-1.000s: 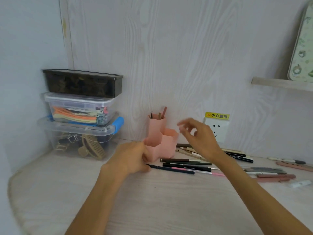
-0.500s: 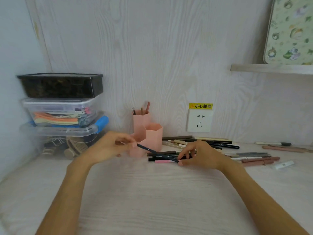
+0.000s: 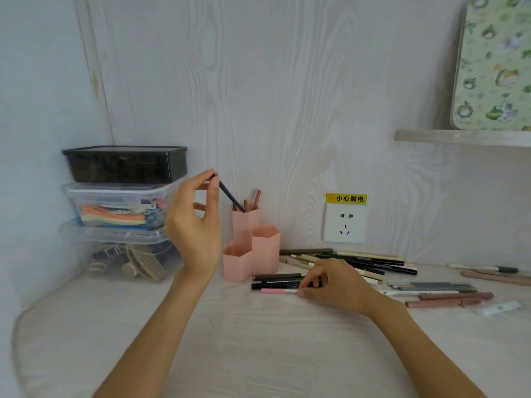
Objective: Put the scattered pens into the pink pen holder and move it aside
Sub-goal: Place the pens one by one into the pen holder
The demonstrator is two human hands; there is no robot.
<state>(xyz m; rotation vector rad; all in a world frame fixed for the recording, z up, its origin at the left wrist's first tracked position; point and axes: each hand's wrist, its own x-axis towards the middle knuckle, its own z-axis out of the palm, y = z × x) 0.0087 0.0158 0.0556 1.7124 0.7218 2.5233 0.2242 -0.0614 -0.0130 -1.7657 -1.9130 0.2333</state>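
Two hands, two jobs. My left hand pinches a dark pen by its upper end, above and just left of the pink pen holder; the pen slants down to the right, its lower tip at the rim of the tall back compartment, where a few pens already stand. To drop it in, I judge I must tip it nearer upright over that opening. My right hand is down on the table, fingers curled onto a pink-and-white pen at the front of the scattered pens. Those lie lengthwise left to right, just right of the holder, so this hand is nearer them.
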